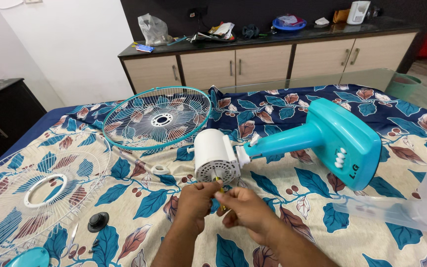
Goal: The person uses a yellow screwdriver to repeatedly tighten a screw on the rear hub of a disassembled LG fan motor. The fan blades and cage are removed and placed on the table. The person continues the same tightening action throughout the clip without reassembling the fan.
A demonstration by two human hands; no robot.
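Both hands low in the middle of the view, over a bed (282, 207) spread with a smooth printed sheet of blue and rust leaves on cream. Left hand (193, 200) curled, fingers pressed together near the tip of a thin screwdriver (219, 190) with a yellow handle; right hand (245, 207) closed around that handle, fingers pinching it. Metal shaft angled up into the vented rear face of a white plastic motor housing (214, 154), cylindrical, smooth, lying on its side just beyond the hands. Joined to it, a glossy turquoise neck flaring into a broad rounded fan base (342, 141) with white push buttons. Farther left, a round wire grille (157, 117) with turquoise rim, and a second, all-white wire grille (35, 190). Small black knob (98, 221) beside that. Translucent plastic blade (411, 210) at right. Behind, a dark-topped counter (273, 37) over beige cabinet doors.
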